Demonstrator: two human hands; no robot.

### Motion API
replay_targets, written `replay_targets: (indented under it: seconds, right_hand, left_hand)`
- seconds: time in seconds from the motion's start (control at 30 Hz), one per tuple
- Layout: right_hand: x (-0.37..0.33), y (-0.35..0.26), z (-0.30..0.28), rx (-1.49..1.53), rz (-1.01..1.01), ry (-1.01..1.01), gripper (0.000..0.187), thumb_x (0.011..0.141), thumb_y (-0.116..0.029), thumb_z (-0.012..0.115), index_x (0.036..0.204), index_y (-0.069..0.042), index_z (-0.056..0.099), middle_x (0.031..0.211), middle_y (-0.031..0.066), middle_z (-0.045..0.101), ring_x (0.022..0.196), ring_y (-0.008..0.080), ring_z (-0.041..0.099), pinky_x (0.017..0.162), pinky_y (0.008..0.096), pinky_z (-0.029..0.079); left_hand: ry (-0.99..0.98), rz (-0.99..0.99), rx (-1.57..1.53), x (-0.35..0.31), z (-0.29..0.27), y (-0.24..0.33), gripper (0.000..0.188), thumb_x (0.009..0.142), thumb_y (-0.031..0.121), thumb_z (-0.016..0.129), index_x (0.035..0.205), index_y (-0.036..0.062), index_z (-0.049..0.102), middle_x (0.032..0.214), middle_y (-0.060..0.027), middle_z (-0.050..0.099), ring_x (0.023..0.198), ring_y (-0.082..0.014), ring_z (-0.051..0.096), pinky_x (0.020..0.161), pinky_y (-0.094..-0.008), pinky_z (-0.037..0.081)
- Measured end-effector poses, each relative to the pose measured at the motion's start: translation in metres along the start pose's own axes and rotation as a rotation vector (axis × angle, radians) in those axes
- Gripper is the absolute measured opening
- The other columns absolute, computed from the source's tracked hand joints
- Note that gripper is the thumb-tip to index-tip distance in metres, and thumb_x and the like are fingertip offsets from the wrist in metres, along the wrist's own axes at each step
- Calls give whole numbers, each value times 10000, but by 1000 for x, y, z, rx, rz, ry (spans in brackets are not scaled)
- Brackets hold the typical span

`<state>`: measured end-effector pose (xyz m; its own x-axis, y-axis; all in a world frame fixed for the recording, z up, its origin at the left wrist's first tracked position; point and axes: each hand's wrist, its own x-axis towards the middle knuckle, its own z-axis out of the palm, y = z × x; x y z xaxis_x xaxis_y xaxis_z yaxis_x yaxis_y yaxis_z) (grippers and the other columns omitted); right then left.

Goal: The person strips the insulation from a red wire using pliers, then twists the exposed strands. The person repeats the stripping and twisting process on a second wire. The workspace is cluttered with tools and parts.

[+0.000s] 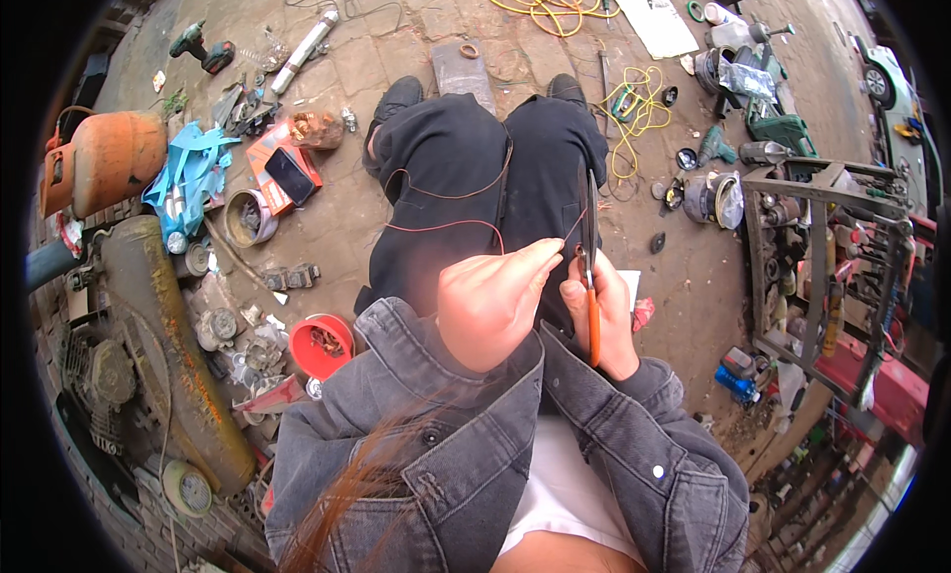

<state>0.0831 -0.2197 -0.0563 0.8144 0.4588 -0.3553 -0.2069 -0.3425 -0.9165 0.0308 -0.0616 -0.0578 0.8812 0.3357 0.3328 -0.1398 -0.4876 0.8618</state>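
My left hand is closed in a pinch over my lap, fingertips together on a thin red wire. That red wire curves across my dark trousers, and its short end shows between my two hands. In my right hand is a pair of scissors with orange handles, its long dark blades pointing away from me. The blades stand close beside the wire end at my left fingertips; whether they touch it I cannot tell. A thin brownish wire lies over both knees.
On the left are a red bucket, a phone on an orange box, an orange gas cylinder and a cordless drill. A metal rack full of parts stands right. Yellow cable lies tangled ahead.
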Motion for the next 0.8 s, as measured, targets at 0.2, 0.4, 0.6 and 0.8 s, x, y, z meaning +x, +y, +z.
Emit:
replay_targets:
  seconds: [0.2, 0.4, 0.6, 0.8]
  right_hand:
    - [-6, 17, 9, 204, 115, -21, 260, 982, -265, 576, 1053, -16, 586, 785, -18, 566, 688, 65, 511, 579, 252, 443]
    - [-11, 21, 15, 311, 74, 3, 363, 1023, -375, 534, 1068, -19, 586, 776, -23, 559, 676, 60, 499, 567, 244, 432]
    - [-12, 17, 18, 313, 121, 7, 413, 1023, -424, 526, 1039, -15, 579, 754, -15, 563, 658, 68, 508, 561, 251, 438]
    - [-12, 16, 18, 340, 154, 14, 431, 1011, -447, 537, 983, -18, 562, 749, -12, 568, 653, 75, 519, 560, 258, 444]
  left_hand:
    - [0, 15, -38, 0, 5, -1, 241, 805, -37, 725, 1043, -11, 704, 886, -145, 732, 664, -254, 699, 595, -310, 533]
    - [7, 24, -62, -2, 7, -3, 249, 796, -46, 724, 1042, -15, 702, 889, -143, 734, 668, -257, 705, 597, -308, 536]
    - [22, 43, -47, -4, 6, -4, 259, 781, -50, 728, 1037, -23, 699, 880, -147, 733, 676, -260, 711, 602, -310, 542]
    - [39, 89, -60, -3, 7, -7, 342, 728, -19, 677, 1070, -36, 673, 807, -144, 707, 653, -282, 689, 579, -344, 544]
